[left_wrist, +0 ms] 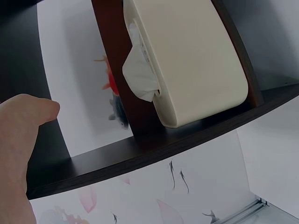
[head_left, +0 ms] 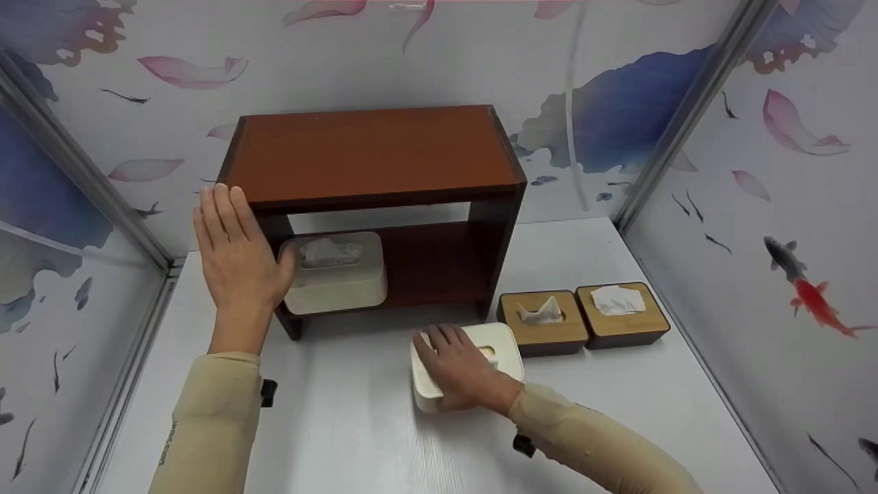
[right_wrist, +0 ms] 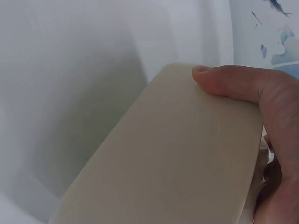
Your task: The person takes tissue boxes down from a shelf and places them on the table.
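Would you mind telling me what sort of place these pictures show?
Probably a small purpose-built booth rather than a lived-in room: patterned panels rise around the white table on three sides, and metal posts join them at the two far corners.

In the head view the right hand (head_left: 463,367) covers part of the top and slot of the held box (head_left: 509,353), the left hand (head_left: 240,271) masks part of the shelf (head_left: 377,151), both sleeves (head_left: 212,412) run off the bottom edge, and lettering (head_left: 168,442) on one is too small to read. The left wrist view crops the shelf box (left_wrist: 196,56) at the top and most of the left hand. In the right wrist view the bottom edge cuts the held box, which hides most of the fingers (head_left: 437,341).
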Tool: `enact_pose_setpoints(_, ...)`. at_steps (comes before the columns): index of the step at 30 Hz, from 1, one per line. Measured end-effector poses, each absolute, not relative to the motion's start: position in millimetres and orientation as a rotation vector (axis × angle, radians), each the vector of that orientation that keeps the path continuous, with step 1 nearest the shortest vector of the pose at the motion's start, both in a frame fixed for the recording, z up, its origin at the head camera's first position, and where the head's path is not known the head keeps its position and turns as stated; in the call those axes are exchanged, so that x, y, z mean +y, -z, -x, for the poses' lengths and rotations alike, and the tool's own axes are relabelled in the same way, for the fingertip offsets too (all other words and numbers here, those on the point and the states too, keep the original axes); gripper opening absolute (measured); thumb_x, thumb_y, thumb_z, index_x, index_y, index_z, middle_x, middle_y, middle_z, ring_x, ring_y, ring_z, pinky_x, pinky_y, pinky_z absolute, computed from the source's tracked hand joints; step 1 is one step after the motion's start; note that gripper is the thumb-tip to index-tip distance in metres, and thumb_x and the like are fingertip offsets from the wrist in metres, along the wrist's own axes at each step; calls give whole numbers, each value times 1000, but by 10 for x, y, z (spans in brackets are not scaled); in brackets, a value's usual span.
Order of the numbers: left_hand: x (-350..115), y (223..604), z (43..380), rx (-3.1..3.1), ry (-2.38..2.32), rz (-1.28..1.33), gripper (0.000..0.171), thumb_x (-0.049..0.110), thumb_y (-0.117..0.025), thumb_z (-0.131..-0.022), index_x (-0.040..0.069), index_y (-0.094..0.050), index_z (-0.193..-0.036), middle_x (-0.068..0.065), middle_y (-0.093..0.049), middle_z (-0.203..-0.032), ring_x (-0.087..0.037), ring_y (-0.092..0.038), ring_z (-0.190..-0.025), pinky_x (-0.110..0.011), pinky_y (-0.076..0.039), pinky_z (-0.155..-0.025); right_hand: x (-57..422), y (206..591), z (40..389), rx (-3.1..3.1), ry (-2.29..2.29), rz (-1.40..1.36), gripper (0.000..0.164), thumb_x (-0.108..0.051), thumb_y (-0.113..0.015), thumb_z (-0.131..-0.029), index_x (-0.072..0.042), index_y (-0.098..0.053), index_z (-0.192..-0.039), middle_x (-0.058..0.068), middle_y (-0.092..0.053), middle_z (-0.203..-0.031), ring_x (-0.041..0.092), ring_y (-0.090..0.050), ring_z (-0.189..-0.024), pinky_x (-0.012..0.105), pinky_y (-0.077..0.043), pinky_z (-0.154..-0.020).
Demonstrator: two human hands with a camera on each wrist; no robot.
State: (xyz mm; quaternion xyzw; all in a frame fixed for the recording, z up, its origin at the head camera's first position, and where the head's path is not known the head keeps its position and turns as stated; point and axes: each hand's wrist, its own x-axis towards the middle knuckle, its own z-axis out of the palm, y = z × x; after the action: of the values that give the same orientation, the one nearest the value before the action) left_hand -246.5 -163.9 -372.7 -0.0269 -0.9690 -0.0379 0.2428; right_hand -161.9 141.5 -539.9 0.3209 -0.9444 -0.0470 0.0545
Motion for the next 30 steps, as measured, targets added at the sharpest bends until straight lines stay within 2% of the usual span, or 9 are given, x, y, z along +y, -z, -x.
enact_pose_setpoints(9,-1653,3718,2466,-2660,97,64,104,48,-59,-91,0,11,-153,-23,6,-161,-38,6,-151,-49,0,-124,1535,5483,1543,-2847,108,-977,116,-62,-80,-57,-5,-35,-148,17,-48,-137,34,-48,-126,49,-40,-109)
enact_pose_setpoints(30,-1639,3727,2461,-2641,109,77,103,48,-58,-92,0,8,-153,-23,3,-160,-39,4,-151,-49,-1,-125,2031,5606,1401,-2896,28,-969,117,-68,-77,-60,-6,-33,-149,16,-46,-140,34,-46,-127,51,-39,-108)
